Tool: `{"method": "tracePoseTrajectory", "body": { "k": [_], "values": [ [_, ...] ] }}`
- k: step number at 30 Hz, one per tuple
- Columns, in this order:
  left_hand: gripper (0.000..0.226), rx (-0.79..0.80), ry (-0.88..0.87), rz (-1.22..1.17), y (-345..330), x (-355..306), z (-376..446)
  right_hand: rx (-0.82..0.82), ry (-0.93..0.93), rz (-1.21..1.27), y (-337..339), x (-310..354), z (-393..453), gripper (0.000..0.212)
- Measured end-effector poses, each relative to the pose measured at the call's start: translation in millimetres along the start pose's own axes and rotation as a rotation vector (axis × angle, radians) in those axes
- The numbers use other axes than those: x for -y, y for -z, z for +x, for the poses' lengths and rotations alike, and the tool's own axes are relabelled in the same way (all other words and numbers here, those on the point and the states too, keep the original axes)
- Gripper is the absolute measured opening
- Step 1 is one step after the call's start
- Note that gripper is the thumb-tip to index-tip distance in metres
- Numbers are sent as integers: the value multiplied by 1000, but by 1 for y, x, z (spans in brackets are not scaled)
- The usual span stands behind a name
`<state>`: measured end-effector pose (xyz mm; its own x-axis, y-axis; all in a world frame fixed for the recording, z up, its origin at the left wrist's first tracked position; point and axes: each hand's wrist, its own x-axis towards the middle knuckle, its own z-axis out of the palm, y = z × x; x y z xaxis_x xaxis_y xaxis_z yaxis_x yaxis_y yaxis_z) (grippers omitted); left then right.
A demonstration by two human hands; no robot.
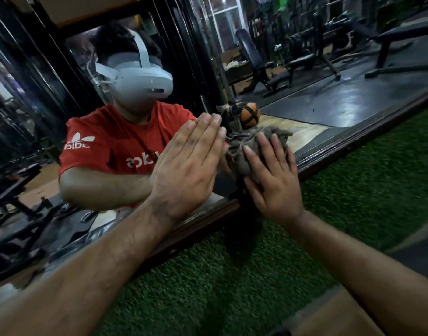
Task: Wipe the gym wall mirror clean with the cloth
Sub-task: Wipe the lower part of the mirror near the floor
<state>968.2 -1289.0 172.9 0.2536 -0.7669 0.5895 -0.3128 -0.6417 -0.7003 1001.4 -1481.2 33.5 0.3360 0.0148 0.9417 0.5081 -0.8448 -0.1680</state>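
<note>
The wall mirror (341, 98) fills the upper part of the head view and has a dark wooden frame (353, 139) along its lower edge. My left hand (186, 166) lies flat against the glass with straight fingers, meeting its own reflection. Just to its right, my right hand (273, 180) presses a crumpled grey cloth (247, 154) onto the glass near the lower frame, fingers spread over it. The cloth's frayed threads stick out above my fingers.
Green artificial turf (232, 275) covers the floor below the mirror. The glass reflects a person in a red shirt with a headset, black weight benches (276, 66), dark floor mats and an orange ball (250, 115).
</note>
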Motion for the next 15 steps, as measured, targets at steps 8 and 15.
{"method": "tracePoseTrajectory", "body": {
  "k": [8,15],
  "values": [
    [64,17,43,135,-15,-8,0,-48,29,-37,-6,-11,-3,58],
    [66,19,36,173,-18,-10,-1,-88,-173,68,0,-2,15,59]
  ]
}}
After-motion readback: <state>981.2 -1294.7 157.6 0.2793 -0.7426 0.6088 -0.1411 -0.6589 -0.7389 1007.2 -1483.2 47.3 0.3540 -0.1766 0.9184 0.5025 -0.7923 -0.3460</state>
